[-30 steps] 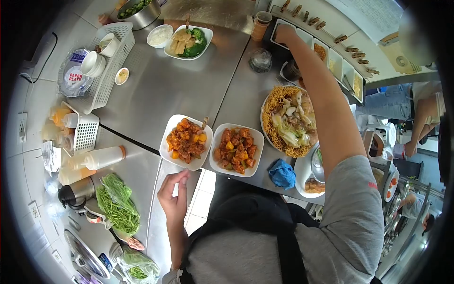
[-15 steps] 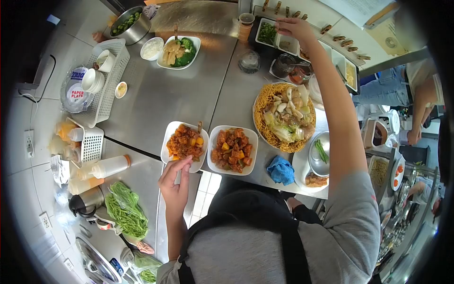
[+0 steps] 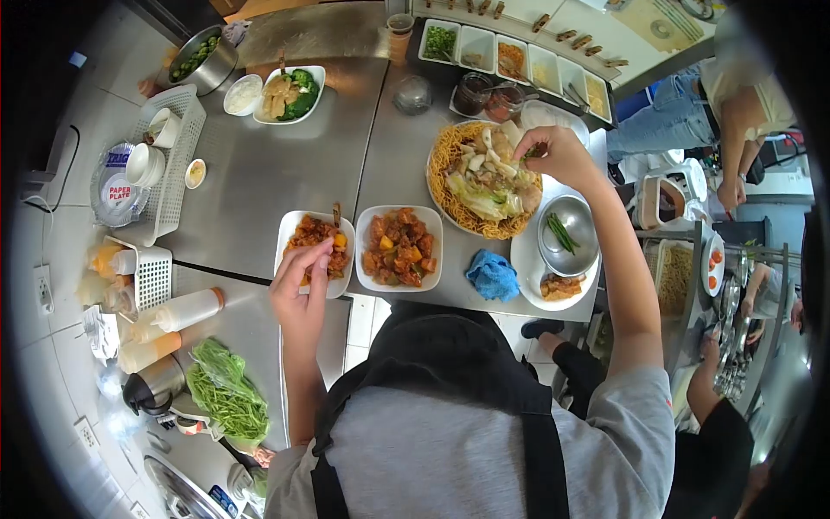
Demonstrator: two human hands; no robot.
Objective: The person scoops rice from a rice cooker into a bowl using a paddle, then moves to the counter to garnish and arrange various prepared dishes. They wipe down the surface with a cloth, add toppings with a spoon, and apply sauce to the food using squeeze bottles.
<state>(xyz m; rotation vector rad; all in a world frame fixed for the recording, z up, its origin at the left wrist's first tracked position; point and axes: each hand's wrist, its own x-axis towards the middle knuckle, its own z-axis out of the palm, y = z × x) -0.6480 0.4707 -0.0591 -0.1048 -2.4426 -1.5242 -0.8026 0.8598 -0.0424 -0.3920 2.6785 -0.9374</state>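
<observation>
My right hand (image 3: 558, 158) is closed in a pinch on chopped green onions (image 3: 536, 150), just above the right side of a plate of crispy noodles (image 3: 451, 177). Pale cabbage and sauce (image 3: 488, 186) cover the noodles' middle. My left hand (image 3: 300, 277) hangs over the near edge of a white square bowl of saucy meat (image 3: 313, 233); its fingers are loosely bent, and nothing shows in them. A wooden clothespin (image 3: 336, 214) sits on that bowl's rim. Beside it stands a second bowl of glazed meat with yellow chunks (image 3: 399, 246).
A topping tray (image 3: 478, 48) with green onions stands at the back. A blue cloth (image 3: 493, 275) and a metal bowl (image 3: 581, 227) on a white plate lie right. Squeeze bottles (image 3: 186, 309) and bagged greens (image 3: 226, 389) are left. Other people (image 3: 748, 104) stand at right.
My right hand has come from the topping tray to above the noodle plate, with green onions in its fingers. My left hand stays by the left bowl. The whole view has shifted slightly.
</observation>
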